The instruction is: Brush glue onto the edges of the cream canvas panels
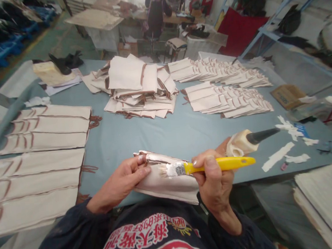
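Note:
In my right hand (pixel 216 178) is a paintbrush (pixel 221 164) with a yellow handle; its whitened bristles point left, over a cream fabric piece (pixel 170 183). My left hand (pixel 127 177) pinches that piece's upper left edge between thumb and fingers, beside a brown trim. The fabric lies at the table's front edge, close to my body. Just beyond my right hand, a cream plastic bottle (pixel 240 143) with a black nozzle lies on its side, partly hidden by the hand.
Rows of cream pieces with brown trim (pixel 49 137) cover the table's left side. A heaped stack (pixel 134 81) and overlapping rows (pixel 227 98) lie at the back. White strips (pixel 277 156), a cardboard box (pixel 288 95) and a clear bottle (pixel 311 109) are on the right. A person (pixel 157 12) is farther off.

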Motion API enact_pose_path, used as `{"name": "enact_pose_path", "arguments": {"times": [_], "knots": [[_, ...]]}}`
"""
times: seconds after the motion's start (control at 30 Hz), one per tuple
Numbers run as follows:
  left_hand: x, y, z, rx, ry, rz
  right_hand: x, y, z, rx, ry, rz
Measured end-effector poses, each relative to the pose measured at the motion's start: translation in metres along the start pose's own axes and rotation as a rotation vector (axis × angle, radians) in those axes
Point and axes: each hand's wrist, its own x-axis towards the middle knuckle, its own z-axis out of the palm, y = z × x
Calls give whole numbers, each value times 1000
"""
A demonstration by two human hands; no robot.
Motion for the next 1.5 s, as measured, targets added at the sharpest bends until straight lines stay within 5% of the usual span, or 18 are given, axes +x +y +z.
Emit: {"name": "enact_pose_path", "arguments": {"times": [0.1, 0.2, 0.33, 0.43, 0.6, 0.87, 1.03, 1.3, 1.5], "knots": [[-3, 7, 5, -67, -75, -68, 1, 12, 6, -77, -123, -91], [-6, 10, 10, -79, -119, -99, 9, 21, 9, -273, -205, -367], [-6, 2, 8, -108, -39, -106, 17, 18, 6, -352, -245, -577], [-5, -4, 6, -148, -5, -140, 13, 12, 4, -336, -159, -521], [-5, -2, 6, -179, -35, -133, 10, 18, 11, -322, -253, -473], [-4, -7, 0, -159, 20, -136, 10, 20, -7, -369, -202, -382], [-2, -1, 5, -136, -53, -81, 17, 9, 9, -444, -270, -507], [2, 1, 11, -98, -1, -1, 22, 43, 35, -189, -180, -244], [4, 5, 8, -176, 82, -48, 22, 51, 25, -473, -137, -329]]}}
